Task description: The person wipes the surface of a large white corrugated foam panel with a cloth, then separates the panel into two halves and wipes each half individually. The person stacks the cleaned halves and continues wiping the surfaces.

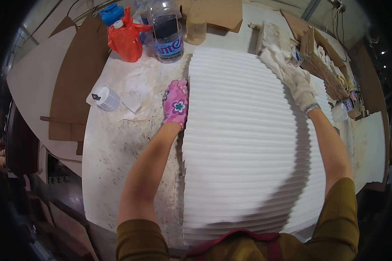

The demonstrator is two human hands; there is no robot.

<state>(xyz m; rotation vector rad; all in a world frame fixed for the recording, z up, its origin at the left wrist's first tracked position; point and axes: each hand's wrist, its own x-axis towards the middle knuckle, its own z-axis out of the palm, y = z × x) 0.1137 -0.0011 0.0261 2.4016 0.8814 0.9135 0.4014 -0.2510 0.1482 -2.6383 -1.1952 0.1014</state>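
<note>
A large white ridged sheet or stack of strips point(244, 143) lies across the table in front of me. My left hand point(176, 104), in a pink flowered glove, rests against its left edge. The fingers lie along that side, open, their tips partly hidden. In a white knit glove, my right hand point(292, 78) reaches over the far right edge with fingers stretched out, open. Its fingertips come close to a pale, stained block point(273, 39). I see nothing gripped in either hand.
Far left stand a red plastic bag point(127, 41), a large clear bottle point(166, 35) and a jar of yellowish liquid point(196, 26). A white tub point(105, 98) sits on the stained table point(117, 174). At right is a filled cardboard box point(322, 61); brown cardboard point(76, 74) leans left.
</note>
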